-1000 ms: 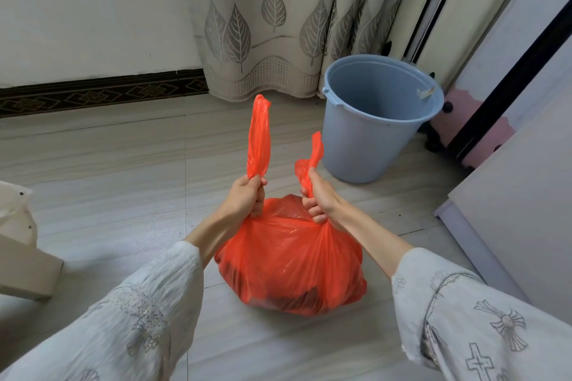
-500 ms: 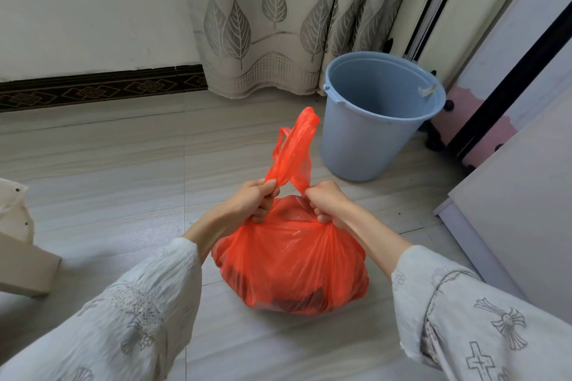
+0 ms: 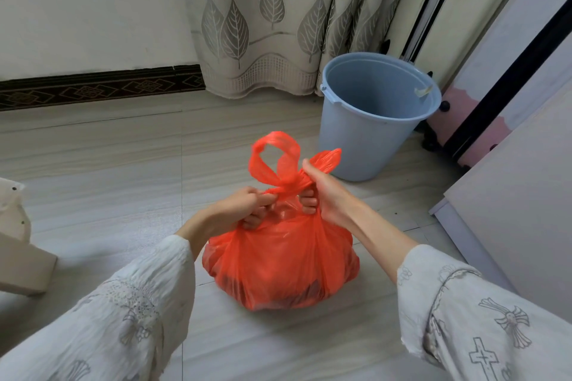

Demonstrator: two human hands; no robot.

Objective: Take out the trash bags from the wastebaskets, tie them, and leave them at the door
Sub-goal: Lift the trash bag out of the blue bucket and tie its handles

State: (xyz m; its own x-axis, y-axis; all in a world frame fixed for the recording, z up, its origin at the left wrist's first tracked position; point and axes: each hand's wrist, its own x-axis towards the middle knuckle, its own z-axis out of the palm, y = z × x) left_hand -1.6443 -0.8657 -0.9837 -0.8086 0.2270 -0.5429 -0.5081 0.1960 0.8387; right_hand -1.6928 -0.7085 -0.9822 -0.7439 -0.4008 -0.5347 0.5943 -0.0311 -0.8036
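The trash bag point(image 3: 280, 260) is thin, glossy, crinkled orange plastic. Behind it, the wastebasket point(image 3: 368, 133) is smooth matt blue plastic. The floor point(image 3: 123, 164) is smooth, faintly sheened tile; the curtain point(image 3: 278, 25) is woven cloth.

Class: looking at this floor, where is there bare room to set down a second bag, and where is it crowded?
Free: the floor left of the orange bag, between the patterned baseboard and the sleeves. Crowded: the right side, where the blue bucket stands close to the furniture panel.
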